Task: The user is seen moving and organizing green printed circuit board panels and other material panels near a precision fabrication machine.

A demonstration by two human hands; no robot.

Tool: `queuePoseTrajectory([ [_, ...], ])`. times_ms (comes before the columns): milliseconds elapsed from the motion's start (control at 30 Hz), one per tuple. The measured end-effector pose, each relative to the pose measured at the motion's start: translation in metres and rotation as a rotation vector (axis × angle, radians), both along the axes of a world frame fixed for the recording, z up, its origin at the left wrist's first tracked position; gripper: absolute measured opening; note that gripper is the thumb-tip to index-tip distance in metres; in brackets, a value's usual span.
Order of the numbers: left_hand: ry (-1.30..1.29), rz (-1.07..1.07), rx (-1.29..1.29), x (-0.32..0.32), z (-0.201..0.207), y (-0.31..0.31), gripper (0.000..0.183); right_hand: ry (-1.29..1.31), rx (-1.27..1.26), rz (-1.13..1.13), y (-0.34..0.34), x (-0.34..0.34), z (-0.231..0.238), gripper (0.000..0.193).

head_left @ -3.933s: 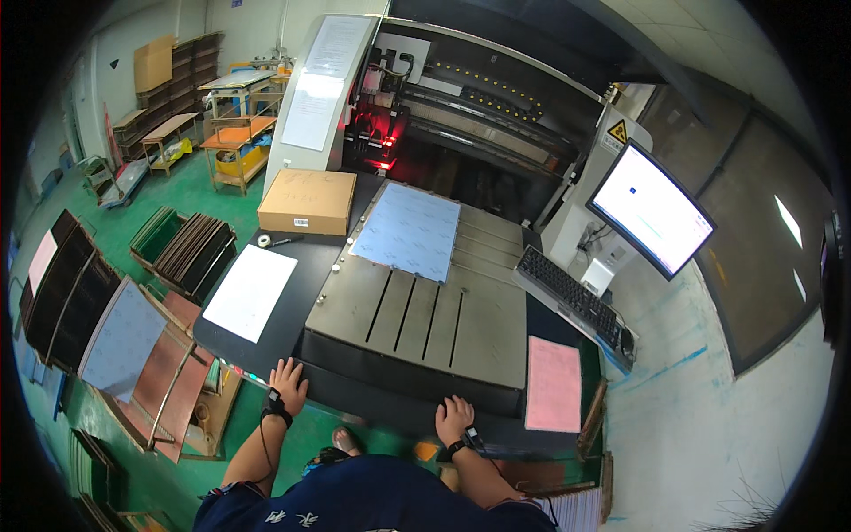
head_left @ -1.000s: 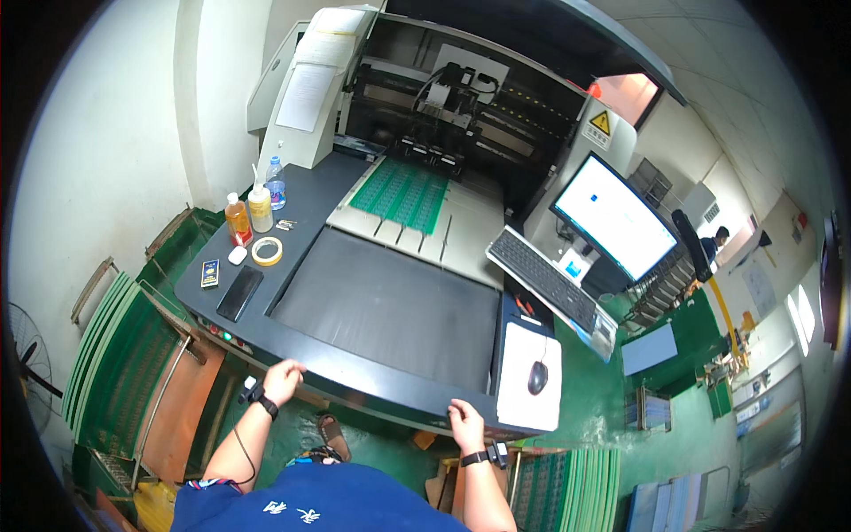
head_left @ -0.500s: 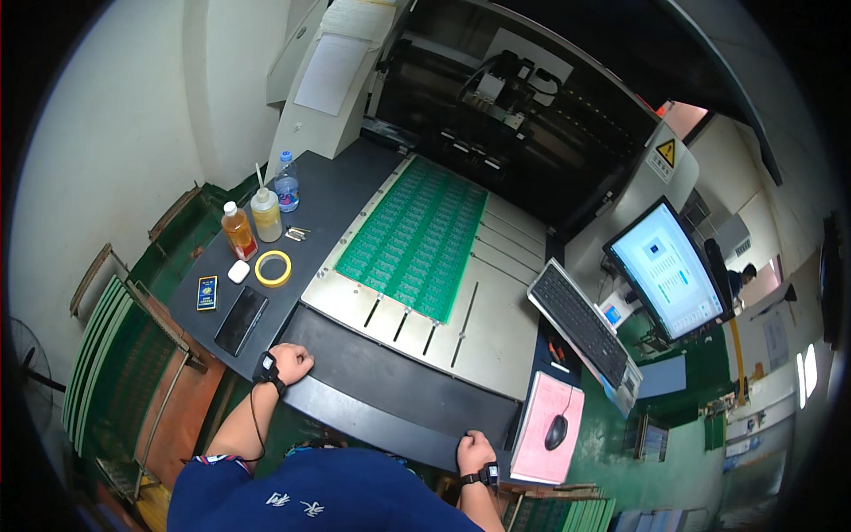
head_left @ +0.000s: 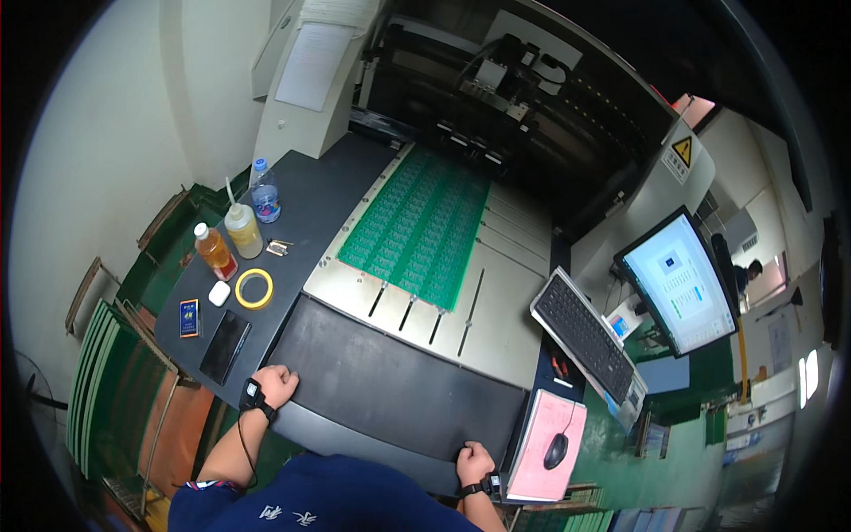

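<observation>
My left hand (head_left: 278, 386) rests closed on the left end of the dark front ledge (head_left: 355, 448), with nothing visible in its fingers. At the right end of that ledge, close to a pink pad, lies my right hand (head_left: 476, 463), also curled in. Each wrist wears a black strapped device. Beyond my hands a dark sloping panel (head_left: 399, 372) leads up to a slotted metal bed (head_left: 492, 293). A green circuit board panel (head_left: 417, 230) lies flat on the bed, apart from both hands. Its far end reaches under the machine head (head_left: 483, 115).
Left of the bed stand an amber bottle (head_left: 215, 253), a squeeze bottle (head_left: 242, 230) and a water bottle (head_left: 264, 191). Yellow tape (head_left: 254, 289), a phone (head_left: 225, 348) and a small box (head_left: 189, 318) lie nearer. On the right are a keyboard (head_left: 585, 335), monitor (head_left: 680, 281) and mouse (head_left: 556, 450).
The metal bed with the green panel has slid slightly back toward the machine head, showing more dark panel in front. My view has shifted a little; both hands stay closed on the ledge.
</observation>
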State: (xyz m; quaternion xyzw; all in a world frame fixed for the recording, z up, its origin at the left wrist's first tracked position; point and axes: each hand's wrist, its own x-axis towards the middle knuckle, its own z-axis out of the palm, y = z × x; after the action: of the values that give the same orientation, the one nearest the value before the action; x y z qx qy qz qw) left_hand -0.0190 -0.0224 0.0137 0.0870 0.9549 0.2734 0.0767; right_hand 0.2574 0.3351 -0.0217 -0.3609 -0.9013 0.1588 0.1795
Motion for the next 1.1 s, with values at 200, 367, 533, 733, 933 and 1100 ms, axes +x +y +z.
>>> queuePoseTrajectory([
  [200, 0.001, 0.02, 0.011, -0.001, 0.004, 0.007, 0.031, 0.042, 0.023, -0.005, 0.004, -0.001, 0.002, 0.012],
  [367, -0.022, 0.008, -0.003, 0.0, 0.006, 0.007, 0.031, 0.02, 0.035, -0.033, 0.004, -0.001, 0.0, 0.012],
  [533, -0.005, -0.005, 0.013, 0.003, -0.002, -0.002, 0.03, 0.047, 0.011, -0.069, -0.002, -0.002, 0.006, 0.013],
  [733, 0.059, -0.031, 0.032, 0.008, -0.007, -0.002, 0.03, 0.001, -0.02, -0.087, 0.0, -0.001, 0.002, 0.015],
  [933, 0.217, -0.201, -0.008, 0.026, -0.035, -0.015, 0.026, 0.091, 0.028, -0.054, -0.008, 0.009, 0.001, 0.014],
  [1100, 0.384, -0.181, 0.066, 0.054, -0.04, -0.013, 0.015, 0.185, 0.109, 0.105, -0.013, 0.034, -0.006, 0.013],
])
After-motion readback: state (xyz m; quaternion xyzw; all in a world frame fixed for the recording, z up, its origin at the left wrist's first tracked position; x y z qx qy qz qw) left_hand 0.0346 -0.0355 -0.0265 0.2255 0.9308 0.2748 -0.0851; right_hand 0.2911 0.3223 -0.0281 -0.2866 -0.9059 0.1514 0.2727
